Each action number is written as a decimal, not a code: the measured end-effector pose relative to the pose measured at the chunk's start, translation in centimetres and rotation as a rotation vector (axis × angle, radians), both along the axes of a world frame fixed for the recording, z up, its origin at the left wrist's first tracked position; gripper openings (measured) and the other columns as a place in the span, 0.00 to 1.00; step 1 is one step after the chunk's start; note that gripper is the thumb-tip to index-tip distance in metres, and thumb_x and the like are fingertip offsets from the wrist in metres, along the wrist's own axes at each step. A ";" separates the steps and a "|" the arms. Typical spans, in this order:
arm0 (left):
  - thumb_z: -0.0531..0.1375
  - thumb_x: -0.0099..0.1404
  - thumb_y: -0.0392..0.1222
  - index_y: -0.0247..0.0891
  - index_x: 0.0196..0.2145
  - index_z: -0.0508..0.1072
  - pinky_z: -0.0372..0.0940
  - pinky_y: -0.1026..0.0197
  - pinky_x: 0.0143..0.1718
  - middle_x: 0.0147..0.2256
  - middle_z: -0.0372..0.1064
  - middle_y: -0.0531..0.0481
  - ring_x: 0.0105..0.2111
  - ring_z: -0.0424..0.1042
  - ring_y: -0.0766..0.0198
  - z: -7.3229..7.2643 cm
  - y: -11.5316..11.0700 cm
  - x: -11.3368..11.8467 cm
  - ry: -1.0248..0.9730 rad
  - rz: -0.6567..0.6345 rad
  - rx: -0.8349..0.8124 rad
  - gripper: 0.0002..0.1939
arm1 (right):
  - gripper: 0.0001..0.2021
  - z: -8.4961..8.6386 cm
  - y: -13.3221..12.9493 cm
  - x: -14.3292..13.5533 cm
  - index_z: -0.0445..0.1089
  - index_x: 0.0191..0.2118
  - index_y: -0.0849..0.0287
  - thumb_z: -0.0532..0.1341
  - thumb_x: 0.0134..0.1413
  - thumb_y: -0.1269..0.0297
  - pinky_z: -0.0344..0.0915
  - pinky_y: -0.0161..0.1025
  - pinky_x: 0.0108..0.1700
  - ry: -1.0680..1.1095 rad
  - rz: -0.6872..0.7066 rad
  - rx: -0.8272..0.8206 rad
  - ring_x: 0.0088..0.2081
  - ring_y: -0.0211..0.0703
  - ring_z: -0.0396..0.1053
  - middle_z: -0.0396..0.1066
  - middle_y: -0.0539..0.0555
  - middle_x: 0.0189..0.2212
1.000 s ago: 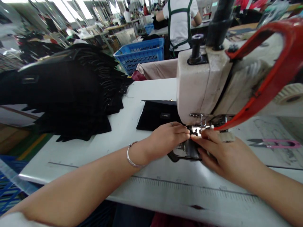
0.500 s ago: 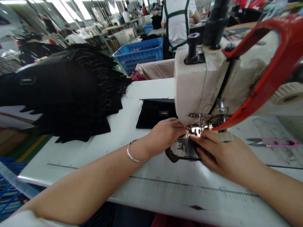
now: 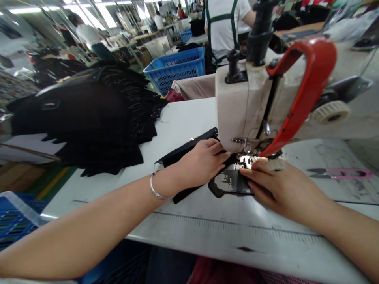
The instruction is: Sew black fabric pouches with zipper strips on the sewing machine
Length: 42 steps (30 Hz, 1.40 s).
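Note:
A black fabric piece [image 3: 183, 152] lies slanted on the white table, running under the head of the sewing machine [image 3: 232, 106]. My left hand [image 3: 204, 162] is on top of it, fingers spread and pressing it down just left of the needle area. My right hand [image 3: 274, 183] rests to the right of the metal needle plate [image 3: 232, 182], its fingers close together with the tips beside the presser foot. Whether anything is between those right fingers is too small to tell. The fabric under the machine head is partly hidden.
Black fabric pieces [image 3: 97, 114] are heaped at the left. Pink-handled snips [image 3: 346, 173] lie at the right. A blue crate [image 3: 177, 67] stands behind the table [image 3: 189, 114], near a person in a white shirt [image 3: 222, 27]. Another blue crate [image 3: 17, 221] is at lower left.
The black piece has turned, its left end swinging toward the front edge. My left hand has moved slightly left and onto it. My right hand has barely moved. The view has shifted a little.

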<state>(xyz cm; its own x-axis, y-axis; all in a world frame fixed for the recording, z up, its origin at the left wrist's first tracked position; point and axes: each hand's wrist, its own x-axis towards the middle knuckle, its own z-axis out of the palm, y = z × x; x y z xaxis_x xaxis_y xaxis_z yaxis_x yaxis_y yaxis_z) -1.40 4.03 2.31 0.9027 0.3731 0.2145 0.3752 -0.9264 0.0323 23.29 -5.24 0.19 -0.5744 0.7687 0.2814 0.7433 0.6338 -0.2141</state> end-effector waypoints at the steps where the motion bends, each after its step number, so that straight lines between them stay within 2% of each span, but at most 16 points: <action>1: 0.54 0.75 0.38 0.32 0.53 0.73 0.66 0.44 0.59 0.53 0.73 0.38 0.57 0.70 0.51 -0.3 0.1 -0.2 -0.039 -0.007 -0.017 0.14 | 0.17 0.0 0.0 0.0 0.73 0.55 0.60 0.53 0.69 0.64 0.68 0.52 0.44 0.005 0.003 -0.004 0.43 0.53 0.70 0.73 0.60 0.44; 5: 0.53 0.75 0.36 0.31 0.55 0.72 0.65 0.45 0.61 0.53 0.72 0.38 0.58 0.69 0.54 -1.6 0.8 -0.8 -0.127 -0.029 -0.094 0.15 | 0.17 0.0 -0.2 0.0 0.73 0.56 0.60 0.53 0.68 0.64 0.68 0.53 0.46 0.005 -0.005 -0.002 0.45 0.55 0.70 0.73 0.60 0.46; 8: 0.51 0.76 0.37 0.30 0.55 0.71 0.65 0.46 0.61 0.53 0.73 0.38 0.56 0.70 0.54 -1.8 0.9 -0.9 -0.112 -0.036 -0.075 0.16 | 0.17 -0.1 -0.3 0.0 0.73 0.56 0.60 0.54 0.68 0.64 0.68 0.54 0.46 -0.002 -0.013 0.009 0.45 0.55 0.71 0.73 0.60 0.46; 11: 0.50 0.76 0.36 0.29 0.55 0.71 0.65 0.46 0.60 0.54 0.72 0.37 0.56 0.69 0.52 -1.1 0.1 -0.5 -0.004 -0.007 -0.006 0.16 | 0.17 -0.3 -0.2 0.1 0.73 0.56 0.60 0.53 0.69 0.64 0.68 0.54 0.47 -0.008 0.006 0.028 0.47 0.55 0.71 0.73 0.61 0.47; 16: 0.53 0.71 0.32 0.28 0.61 0.66 0.69 0.45 0.52 0.59 0.66 0.32 0.54 0.69 0.46 0.8 -2.9 0.2 0.304 0.133 0.111 0.21 | 0.18 -0.7 -0.1 0.2 0.70 0.59 0.61 0.53 0.68 0.67 0.67 0.54 0.47 -0.034 0.043 0.074 0.48 0.56 0.71 0.73 0.62 0.47; 19: 0.53 0.71 0.31 0.27 0.62 0.65 0.67 0.46 0.53 0.58 0.67 0.32 0.55 0.69 0.47 2.0 -3.6 0.4 0.365 0.145 0.080 0.22 | 0.19 -0.8 0.1 0.3 0.68 0.61 0.60 0.54 0.67 0.69 0.67 0.52 0.46 -0.027 0.063 0.082 0.47 0.55 0.72 0.74 0.62 0.46; 22: 0.55 0.73 0.36 0.32 0.57 0.71 0.68 0.48 0.52 0.55 0.71 0.37 0.53 0.71 0.48 2.6 -3.4 0.4 0.344 0.160 -0.014 0.17 | 0.17 -0.8 0.2 0.3 0.71 0.56 0.60 0.55 0.66 0.69 0.66 0.49 0.44 0.009 0.049 0.107 0.43 0.52 0.72 0.74 0.60 0.45; 26: 0.53 0.75 0.37 0.33 0.50 0.75 0.68 0.47 0.51 0.52 0.72 0.39 0.51 0.71 0.49 1.5 -3.3 0.2 0.243 0.183 -0.002 0.13 | 0.17 -0.8 0.3 0.3 0.70 0.56 0.59 0.55 0.64 0.73 0.63 0.47 0.41 0.026 0.037 0.131 0.40 0.51 0.70 0.74 0.58 0.45; 29: 0.51 0.76 0.38 0.32 0.51 0.73 0.69 0.46 0.51 0.50 0.72 0.40 0.51 0.70 0.48 0.1 -3.7 -0.1 0.154 0.201 0.012 0.14 | 0.20 -0.8 0.3 0.0 0.67 0.60 0.57 0.55 0.64 0.73 0.61 0.47 0.41 -0.006 0.037 0.129 0.41 0.51 0.70 0.73 0.55 0.46; 32: 0.51 0.75 0.37 0.31 0.53 0.71 0.69 0.45 0.52 0.50 0.72 0.39 0.51 0.69 0.49 -0.7 -4.0 -0.3 0.061 0.216 0.018 0.14 | 0.19 -0.6 0.3 -0.6 0.66 0.60 0.57 0.56 0.64 0.70 0.58 0.47 0.40 -0.104 -0.017 0.106 0.41 0.51 0.69 0.72 0.55 0.45; 35: 0.51 0.74 0.33 0.31 0.55 0.69 0.66 0.46 0.57 0.53 0.70 0.40 0.54 0.68 0.51 -0.9 -3.9 -0.3 -0.013 0.134 0.020 0.15 | 0.16 -0.2 0.1 -1.4 0.70 0.55 0.59 0.58 0.63 0.70 0.55 0.47 0.39 -0.195 -0.075 0.103 0.40 0.51 0.69 0.72 0.55 0.42; 38: 0.50 0.72 0.29 0.32 0.60 0.63 0.63 0.47 0.60 0.57 0.68 0.40 0.57 0.66 0.53 -0.9 -3.6 -0.3 -0.012 0.028 -0.026 0.20 | 0.14 0.4 -0.3 -1.9 0.72 0.51 0.60 0.61 0.60 0.71 0.53 0.46 0.39 -0.240 -0.104 0.123 0.38 0.49 0.68 0.73 0.55 0.38; 42: 0.49 0.71 0.28 0.34 0.60 0.62 0.66 0.46 0.57 0.57 0.70 0.42 0.56 0.69 0.53 -0.6 -3.2 -0.1 0.008 0.029 -0.120 0.21 | 0.16 0.6 -0.6 -1.9 0.73 0.52 0.60 0.64 0.58 0.69 0.53 0.46 0.39 -0.222 -0.124 0.134 0.36 0.48 0.69 0.74 0.52 0.34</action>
<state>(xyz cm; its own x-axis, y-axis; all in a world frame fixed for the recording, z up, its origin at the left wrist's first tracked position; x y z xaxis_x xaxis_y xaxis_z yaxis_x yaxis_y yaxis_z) -1.51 0.85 1.70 0.8924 0.4219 0.1597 0.4027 -0.9046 0.1398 21.40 -5.83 0.81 -0.5369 0.8016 0.2630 0.8365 0.5464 0.0422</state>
